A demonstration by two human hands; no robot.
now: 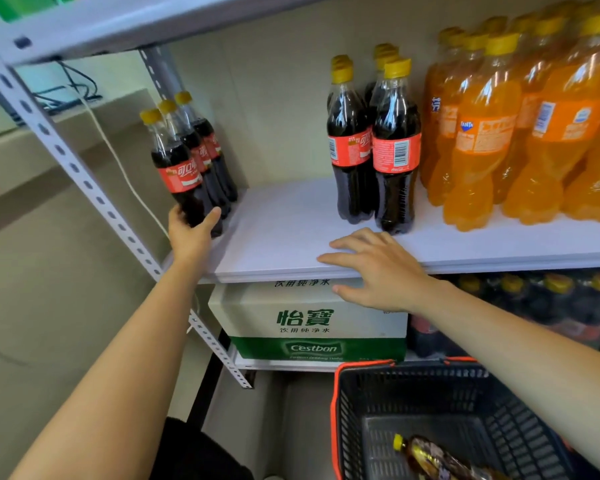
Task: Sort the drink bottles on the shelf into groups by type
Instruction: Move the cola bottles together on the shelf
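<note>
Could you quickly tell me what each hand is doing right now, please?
Left hand: grips the base of the front cola bottle.
Right hand: open, resting on the shelf edge.

**Person: visible parts and clothing**

1. left hand (191, 233): bare; thumb and back in view, fingers mostly hidden.
2. right hand (378, 268): bare; thumb and four fingers in view.
3. left forearm (129, 358), right forearm (516, 341): both bare up to the frame's edge.
4. black garment (191, 452): soft dark fabric, low in frame, partly cut off.
</note>
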